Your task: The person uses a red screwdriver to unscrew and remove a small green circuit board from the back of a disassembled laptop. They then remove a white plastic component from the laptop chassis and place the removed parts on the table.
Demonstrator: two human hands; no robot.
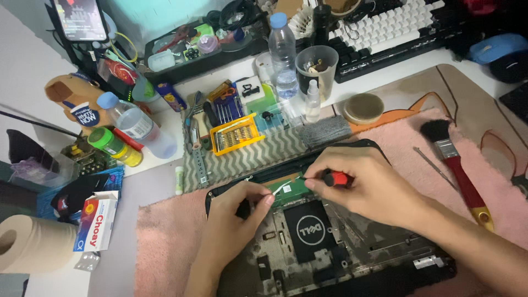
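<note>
An opened laptop base (330,247) lies on a pink towel (165,236) nearest the viewer, and the right hand (363,187) pinches a red-handled screwdriver (336,178) in narrowly closed fingers (316,184), its long axis running left-right with the tip pointing left over a green circuit board (291,190). The left hand (236,214) rests its curled fingertips (268,199) on the base just beside that board, holding nothing that shows. Left on the bench (396,74) stand a white-and-red carton (98,220) and a paper roll (33,242); farther off, a yellow bit case (236,135) and clear bottle (283,55).
</note>
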